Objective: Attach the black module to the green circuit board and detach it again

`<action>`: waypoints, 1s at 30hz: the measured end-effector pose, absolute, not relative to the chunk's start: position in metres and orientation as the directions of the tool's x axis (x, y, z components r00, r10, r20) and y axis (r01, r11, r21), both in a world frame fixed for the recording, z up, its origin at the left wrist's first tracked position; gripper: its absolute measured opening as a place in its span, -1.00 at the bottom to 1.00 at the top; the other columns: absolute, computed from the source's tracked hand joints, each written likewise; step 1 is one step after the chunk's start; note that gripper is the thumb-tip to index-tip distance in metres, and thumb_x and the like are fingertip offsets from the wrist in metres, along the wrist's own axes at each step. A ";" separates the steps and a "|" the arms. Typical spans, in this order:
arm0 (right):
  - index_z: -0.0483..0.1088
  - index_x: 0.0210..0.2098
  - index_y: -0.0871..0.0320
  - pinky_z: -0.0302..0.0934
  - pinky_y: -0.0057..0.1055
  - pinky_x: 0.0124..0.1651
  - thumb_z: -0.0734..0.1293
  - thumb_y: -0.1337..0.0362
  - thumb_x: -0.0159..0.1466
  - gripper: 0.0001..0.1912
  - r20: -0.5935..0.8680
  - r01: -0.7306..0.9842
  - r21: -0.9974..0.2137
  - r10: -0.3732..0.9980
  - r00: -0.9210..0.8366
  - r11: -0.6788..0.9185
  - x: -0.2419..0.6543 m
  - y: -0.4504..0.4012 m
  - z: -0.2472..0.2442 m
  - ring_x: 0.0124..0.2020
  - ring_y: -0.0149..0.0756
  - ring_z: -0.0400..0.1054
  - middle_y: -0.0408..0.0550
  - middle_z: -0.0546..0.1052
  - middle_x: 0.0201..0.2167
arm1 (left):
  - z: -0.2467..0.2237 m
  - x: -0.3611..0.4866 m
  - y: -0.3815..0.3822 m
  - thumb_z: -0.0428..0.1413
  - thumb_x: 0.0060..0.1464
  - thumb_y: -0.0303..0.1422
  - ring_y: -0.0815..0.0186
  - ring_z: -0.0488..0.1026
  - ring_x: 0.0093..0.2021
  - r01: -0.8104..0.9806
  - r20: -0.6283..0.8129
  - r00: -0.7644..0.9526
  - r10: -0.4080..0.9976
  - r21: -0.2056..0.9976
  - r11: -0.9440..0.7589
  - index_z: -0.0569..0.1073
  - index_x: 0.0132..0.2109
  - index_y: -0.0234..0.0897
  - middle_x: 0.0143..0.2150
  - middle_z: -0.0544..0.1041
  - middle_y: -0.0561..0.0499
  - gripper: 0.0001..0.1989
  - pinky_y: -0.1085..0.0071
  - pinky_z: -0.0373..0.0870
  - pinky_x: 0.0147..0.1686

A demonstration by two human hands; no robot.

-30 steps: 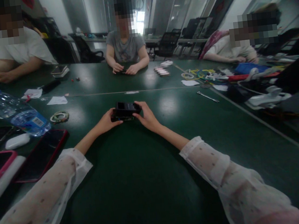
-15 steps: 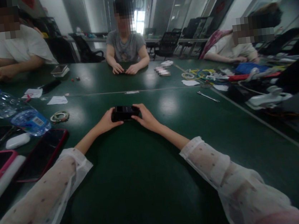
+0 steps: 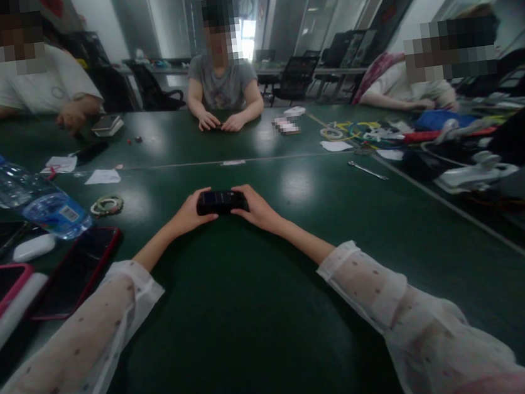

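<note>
A small, thick black device with a dark screen [image 3: 221, 201] is held level between my two hands, over the middle of the green table [image 3: 239, 326]. My left hand [image 3: 191, 212] grips its left end, thumb along the near edge and fingers behind. At the opposite end, my right hand [image 3: 254, 205] holds it the same way, thumb low on the front. Faint light marks show on the screen, too small to read. Whether the device touches the tabletop I cannot tell.
To my left are a water bottle [image 3: 50, 205], a red-edged phone [image 3: 79, 271], a white case [image 3: 34, 247] and a bracelet [image 3: 107, 206]. A wrench [image 3: 367, 170] and tangled cables [image 3: 354, 131] lie to the right. Several people sit around the table.
The device has tilted in my hands, so its front faces me more evenly. At the left, another person's hand has moved right along the table.
</note>
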State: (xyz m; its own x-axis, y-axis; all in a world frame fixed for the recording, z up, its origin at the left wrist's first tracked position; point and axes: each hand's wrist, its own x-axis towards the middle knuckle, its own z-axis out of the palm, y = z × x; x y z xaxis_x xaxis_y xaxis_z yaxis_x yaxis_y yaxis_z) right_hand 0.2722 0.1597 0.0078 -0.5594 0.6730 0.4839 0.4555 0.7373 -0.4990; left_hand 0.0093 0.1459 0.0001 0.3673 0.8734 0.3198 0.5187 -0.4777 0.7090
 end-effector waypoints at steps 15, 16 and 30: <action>0.20 0.16 0.07 0.29 0.05 0.18 0.41 0.33 0.23 -0.46 0.503 0.411 -0.524 0.661 -0.557 0.746 0.273 0.158 0.011 0.12 -0.06 0.35 0.08 0.39 0.07 | -0.002 0.009 0.147 0.35 -0.07 -0.14 -0.07 0.32 0.24 0.523 0.301 0.354 0.886 0.722 -0.454 0.20 0.32 -0.26 0.26 0.33 -0.29 -0.13 -0.09 0.23 0.22; 0.20 0.16 0.06 0.28 0.07 0.18 0.41 0.33 0.23 -0.45 0.501 0.409 -0.531 0.664 -0.555 0.742 0.273 0.159 0.010 0.12 -0.06 0.35 0.08 0.39 0.08 | -0.002 0.009 0.146 0.35 -0.07 -0.14 -0.07 0.32 0.25 0.516 0.293 0.353 0.888 0.731 -0.446 0.20 0.32 -0.26 0.26 0.33 -0.30 -0.12 -0.09 0.23 0.22; 0.19 0.15 0.12 0.26 0.01 0.21 0.41 0.28 0.24 -0.47 0.469 0.334 -0.643 0.699 -0.540 0.689 0.273 0.164 0.007 0.13 -0.07 0.35 0.12 0.40 0.09 | -0.002 0.008 0.150 0.36 -0.09 -0.22 -0.06 0.36 0.24 0.448 0.313 0.366 0.876 0.766 -0.461 0.24 0.28 -0.25 0.22 0.40 -0.26 -0.19 -0.12 0.23 0.23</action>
State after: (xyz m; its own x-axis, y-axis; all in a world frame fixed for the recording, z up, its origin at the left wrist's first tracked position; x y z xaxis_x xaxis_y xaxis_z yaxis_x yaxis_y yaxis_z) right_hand 0.2727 0.1639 0.0070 -0.5398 0.6994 0.4685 0.3341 0.6888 -0.6434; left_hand 0.0080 0.1497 -0.0017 0.3655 0.8765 0.3133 0.4481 -0.4607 0.7661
